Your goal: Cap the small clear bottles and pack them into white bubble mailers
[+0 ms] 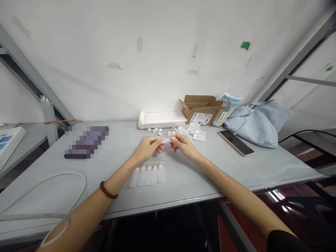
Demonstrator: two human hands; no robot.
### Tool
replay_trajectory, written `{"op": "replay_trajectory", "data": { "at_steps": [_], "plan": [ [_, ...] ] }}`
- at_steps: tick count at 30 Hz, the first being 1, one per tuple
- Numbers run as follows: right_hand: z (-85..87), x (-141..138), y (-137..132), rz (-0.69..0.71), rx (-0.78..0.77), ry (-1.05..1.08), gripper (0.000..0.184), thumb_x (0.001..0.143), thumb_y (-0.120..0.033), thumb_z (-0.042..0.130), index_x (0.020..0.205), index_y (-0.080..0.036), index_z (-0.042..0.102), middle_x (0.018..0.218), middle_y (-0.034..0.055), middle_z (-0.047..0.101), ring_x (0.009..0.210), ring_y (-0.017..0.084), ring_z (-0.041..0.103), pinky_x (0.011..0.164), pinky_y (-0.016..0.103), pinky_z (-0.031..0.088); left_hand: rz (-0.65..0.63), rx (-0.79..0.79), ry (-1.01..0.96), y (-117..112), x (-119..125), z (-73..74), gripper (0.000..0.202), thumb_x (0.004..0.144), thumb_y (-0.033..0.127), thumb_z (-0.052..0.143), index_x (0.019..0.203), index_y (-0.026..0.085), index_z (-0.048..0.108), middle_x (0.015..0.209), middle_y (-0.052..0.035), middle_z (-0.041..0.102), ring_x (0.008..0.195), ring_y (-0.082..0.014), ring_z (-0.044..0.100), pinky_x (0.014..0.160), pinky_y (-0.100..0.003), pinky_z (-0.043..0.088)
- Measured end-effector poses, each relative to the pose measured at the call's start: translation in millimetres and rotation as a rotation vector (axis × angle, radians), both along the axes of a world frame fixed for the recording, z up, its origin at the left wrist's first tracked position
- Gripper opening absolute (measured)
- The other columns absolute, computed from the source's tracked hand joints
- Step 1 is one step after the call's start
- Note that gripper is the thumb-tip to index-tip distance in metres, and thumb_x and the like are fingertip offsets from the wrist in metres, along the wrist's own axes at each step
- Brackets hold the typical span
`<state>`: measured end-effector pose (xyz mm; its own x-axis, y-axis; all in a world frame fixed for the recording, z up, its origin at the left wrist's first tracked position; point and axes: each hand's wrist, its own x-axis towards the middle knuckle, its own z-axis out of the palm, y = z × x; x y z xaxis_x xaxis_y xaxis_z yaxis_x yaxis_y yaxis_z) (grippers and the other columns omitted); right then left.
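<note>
Above the middle of the table my left hand [148,146] pinches one end of a small translucent plastic bottle [167,140]. The thumb and fingers of my right hand [186,146] are closed on its other end. The bottle lies level between both hands, its ends partly hidden by fingertips. Nearer me, several similar flat bottles [148,176] lie side by side, with thin white curved tubes at their far ends. Just beyond my hands are several small white caps [156,130]. A loose heap of translucent bottles [200,136] sits behind my right hand.
A stack of white trays or flat boxes [164,118] and an open cardboard box [202,110] stand against the wall. To the right are a tumbler [226,109], a pale blue cloth bag [256,122] and a phone [236,142]. A white cable [84,182] loops at left, near a blurred dark object [88,141].
</note>
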<state>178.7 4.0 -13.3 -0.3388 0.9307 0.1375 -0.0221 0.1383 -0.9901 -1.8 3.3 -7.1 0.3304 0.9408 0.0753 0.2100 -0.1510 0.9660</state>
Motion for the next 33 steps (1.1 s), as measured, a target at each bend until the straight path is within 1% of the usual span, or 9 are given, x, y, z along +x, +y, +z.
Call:
{"op": "replay_trajectory", "data": {
  "at_steps": [3,7,10,13,17,21,25,30,33],
  "plan": [
    [-2.1,-1,0,-0.067,0.046,-0.029,0.038,0.075,-0.054,0.058,0.077,-0.016,0.055,0.057,-0.0035,0.053,0.043,0.007,0.044,0.045,0.023,0.036,-0.017,0.033,0.008,-2,0,0.5,0.033,0.077,0.046,0.057,0.069,0.014,0.059,0.064,-0.0015,0.061,0.055,-0.0118,0.056,0.057,-0.025,0.047],
    [-3.7,-1,2,-0.081,-0.006,-0.035,0.041,0.075,-0.055,0.057,0.062,-0.017,0.049,0.051,-0.0038,0.05,0.039,0.007,0.043,0.042,0.023,0.034,-0.005,0.08,0.014,-4,3,-1.7,0.028,0.076,0.045,0.057,0.08,0.017,0.054,0.067,0.0004,0.059,0.062,-0.0131,0.058,0.061,-0.027,0.048],
    [-1.2,0,2,-0.08,-0.023,-0.027,0.043,0.075,-0.055,0.057,0.058,-0.017,0.048,0.051,-0.0035,0.05,0.039,0.006,0.043,0.043,0.023,0.034,-0.036,0.049,0.024,-4,5,-1.7,0.031,0.078,0.047,0.053,0.079,0.017,0.053,0.069,-0.0002,0.058,0.064,-0.0132,0.058,0.06,-0.026,0.047],
    [2.9,0,0,-0.067,-0.004,-0.015,0.041,0.075,-0.055,0.057,0.061,-0.017,0.05,0.054,-0.0028,0.052,0.041,0.007,0.044,0.045,0.023,0.036,-0.061,-0.008,0.032,-4,6,0.2,0.038,0.081,0.051,0.048,0.075,0.015,0.057,0.067,-0.0012,0.057,0.059,-0.0118,0.055,0.058,-0.026,0.045],
    [2.6,-1,-2,-0.101,0.066,-0.08,0.038,0.077,-0.054,0.055,0.074,-0.016,0.058,0.061,-0.0002,0.057,0.046,0.009,0.049,0.048,0.025,0.041,-0.011,-0.104,-0.035,-3,6,1.2,0.04,0.079,0.052,0.051,0.075,0.013,0.06,0.062,-0.0009,0.057,0.055,-0.0117,0.054,0.053,-0.025,0.043],
    [-5.1,-1,1,-0.182,0.237,-0.22,0.034,0.077,-0.045,0.059,0.096,-0.017,0.062,0.068,0.0011,0.058,0.058,0.013,0.054,0.054,0.026,0.044,0.013,-0.263,-0.108,-1,4,1.9,0.039,0.077,0.05,0.055,0.068,0.013,0.059,0.055,0.0006,0.053,0.049,-0.0104,0.051,0.048,-0.023,0.039],
    [-7.9,0,1,-0.198,0.412,-0.371,0.026,0.081,-0.037,0.056,0.095,-0.018,0.065,0.065,0.0006,0.055,0.056,0.012,0.05,0.056,0.026,0.042,0.015,-0.313,-0.158,-1,2,2.8,0.04,0.076,0.049,0.058,0.064,0.012,0.06,0.052,0.0004,0.052,0.047,-0.0093,0.049,0.047,-0.023,0.038],
    [-1.6,1,-3,-0.13,0.334,-0.378,0.026,0.084,-0.036,0.049,0.088,-0.016,0.066,0.064,0.0003,0.056,0.05,0.01,0.045,0.052,0.024,0.038,-0.025,-0.269,-0.131,-1,0,2.1,0.038,0.073,0.048,0.062,0.066,0.011,0.064,0.053,-0.0004,0.054,0.048,-0.0096,0.049,0.048,-0.024,0.039],
    [2.0,2,-5,-0.108,0.267,-0.362,0.028,0.082,-0.039,0.05,0.082,-0.016,0.065,0.062,-0.0002,0.055,0.05,0.01,0.044,0.05,0.023,0.036,-0.034,-0.171,-0.051,-2,-2,4.7,0.036,0.074,0.046,0.061,0.064,0.012,0.064,0.055,-0.002,0.057,0.049,-0.0107,0.049,0.05,-0.025,0.04]
  ]
}}
